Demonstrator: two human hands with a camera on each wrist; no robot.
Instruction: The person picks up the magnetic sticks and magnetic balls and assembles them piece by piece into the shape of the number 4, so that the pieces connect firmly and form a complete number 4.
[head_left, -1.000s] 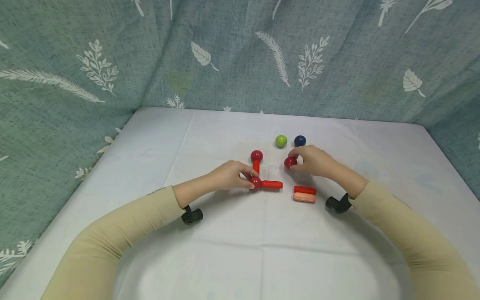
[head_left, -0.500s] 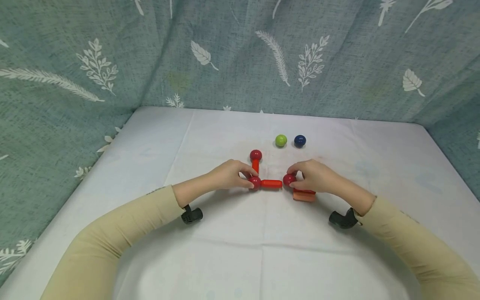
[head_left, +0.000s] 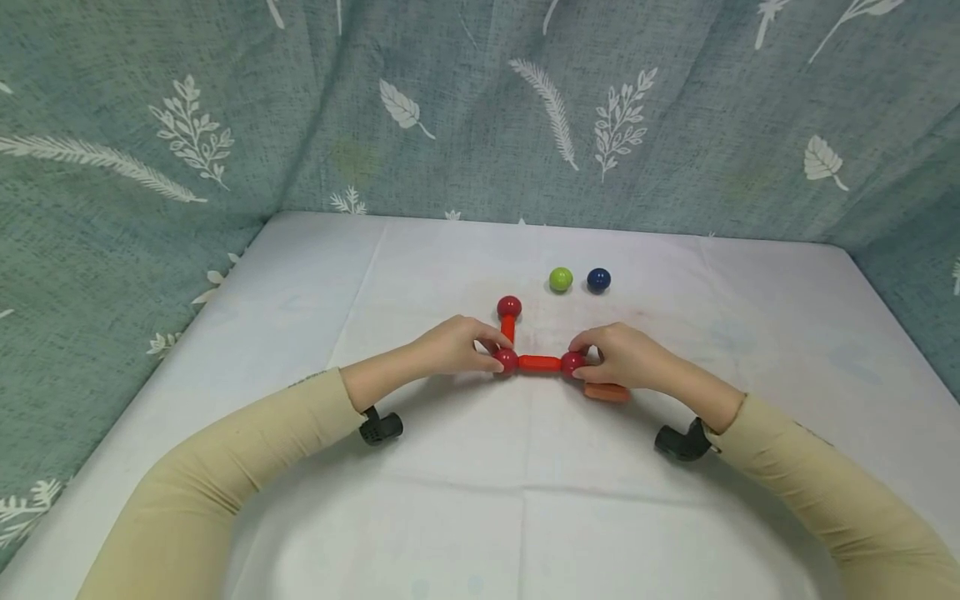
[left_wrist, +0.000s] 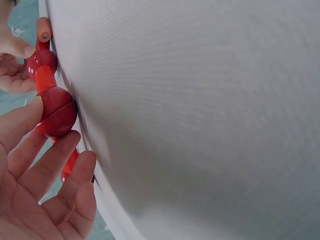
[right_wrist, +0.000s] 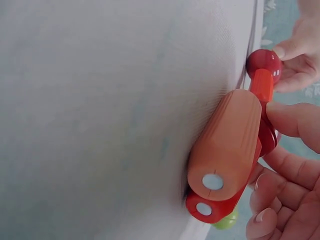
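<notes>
My left hand (head_left: pixel 459 346) pinches a glossy red ball (left_wrist: pixel 59 112) between thumb and fingers. Another red ball (head_left: pixel 572 364) is pinched in my right hand (head_left: pixel 626 357). Between the two balls lies a red rod (head_left: pixel 540 363), its ends meeting both. From the left-hand ball a second red rod (head_left: pixel 508 327) runs away from me to a third red ball (head_left: pixel 509 307). Just by the right hand lies a salmon ribbed rod (right_wrist: pixel 227 150) with a silvery disc in its end. Another red rod (right_wrist: pixel 215 212) lies alongside it, hidden under the hand in the head view.
A lime-green ball (head_left: pixel 561 279) and a dark blue ball (head_left: pixel 598 281) rest farther back on the white tablecloth (head_left: pixel 450 500). Behind the table hangs a blue-green curtain (head_left: pixel 480 125) with white leaf prints.
My right hand has brought its red ball toward me and slightly left, up against the free end of the red rod. The left hand has kept its hold almost in place.
</notes>
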